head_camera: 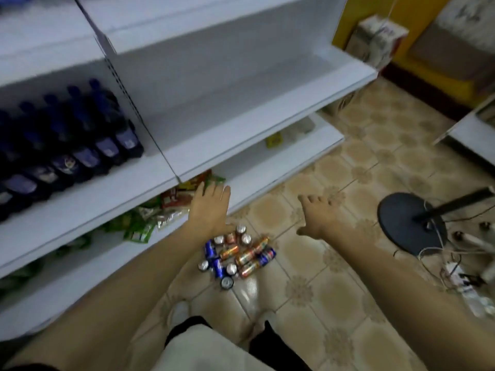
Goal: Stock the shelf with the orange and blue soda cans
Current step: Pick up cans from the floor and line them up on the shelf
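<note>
On the tiled floor [321,263] in front of me I see the cluster of soda cans [237,257]. Several orange cans [251,254] lie on their sides, long axes running diagonally up toward the right; a blue can [210,249] lies pointing roughly away from me, another blue one beside the orange lies along the same diagonal. A few stand upright, silver tops showing. My left hand [210,207] hangs above them, fingers straight, holding nothing. My right hand [317,215] is spread wide, empty. Beyond stands the white shelf [241,103], dark bottles [80,140] at its left.
</note>
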